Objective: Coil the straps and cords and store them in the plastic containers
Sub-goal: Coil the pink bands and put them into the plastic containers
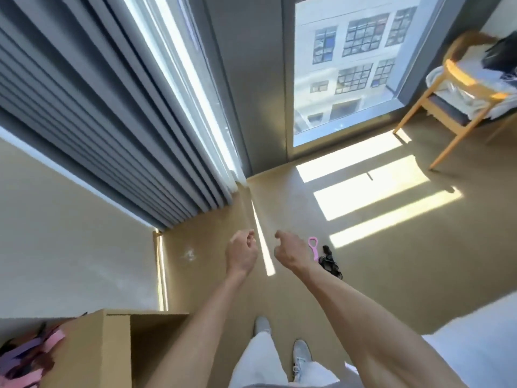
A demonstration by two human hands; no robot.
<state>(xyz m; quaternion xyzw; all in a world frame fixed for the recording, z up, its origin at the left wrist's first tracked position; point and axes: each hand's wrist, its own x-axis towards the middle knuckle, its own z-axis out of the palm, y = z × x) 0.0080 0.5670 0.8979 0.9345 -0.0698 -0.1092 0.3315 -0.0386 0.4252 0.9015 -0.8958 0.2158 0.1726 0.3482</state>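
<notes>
At the lower left edge, a bundle of pink and purple straps (pixel 26 357) is seen lying on a pale surface, cut off by the frame so the count cannot be made out. Just beside it stands one open cardboard box (pixel 117 348); its inside is in shadow. One grey pleated curtain (pixel 112 135) hangs above. The left hand (pixel 241 253) is held out over the floor (pixel 391 261), fingers loosely curled, nothing visibly held. The right hand (pixel 289 252) is held near it, apart, fingers and thumb curved toward each other with a narrow gap; whether anything thin is pinched cannot be told. On the floor just right of the right hand, one pink looped strap (pixel 314 247) is noted, and touching or just beside it one black tangled cord (pixel 330 261), partly hidden by the forearm. Two pale shoes (pixel 301 352) are counted below. One wooden chair (pixel 458 102) stands at far right, its load blurred.
</notes>
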